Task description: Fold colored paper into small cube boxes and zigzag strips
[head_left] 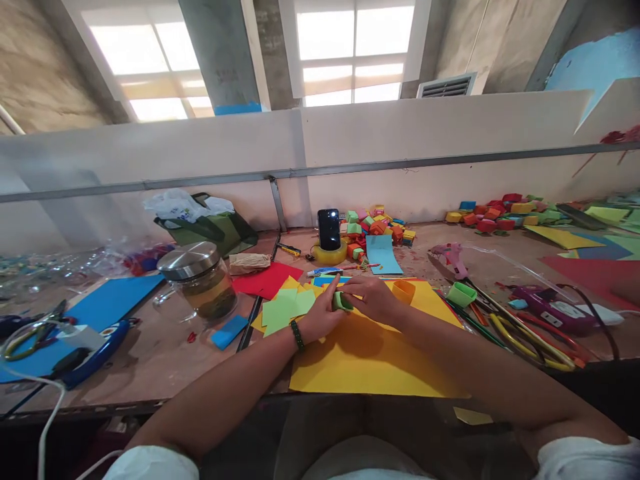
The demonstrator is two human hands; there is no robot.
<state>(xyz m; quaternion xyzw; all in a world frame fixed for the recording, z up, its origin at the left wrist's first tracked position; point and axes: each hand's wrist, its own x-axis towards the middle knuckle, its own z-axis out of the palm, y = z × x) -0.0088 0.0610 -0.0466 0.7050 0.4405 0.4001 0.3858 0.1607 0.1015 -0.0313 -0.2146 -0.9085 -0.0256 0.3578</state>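
Grip clamped, my left hand [324, 310] and right hand [374, 299] are holding a small green folded-paper piece [342, 303] over a yellow paper sheet [365, 367], an orange paper ring [404, 292] sitting at its three o'clock.

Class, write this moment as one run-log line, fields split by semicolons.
left hand: holds green paper piece; right hand: touches same piece; below: yellow paper sheet; by right wrist: orange paper loop; behind: smartphone
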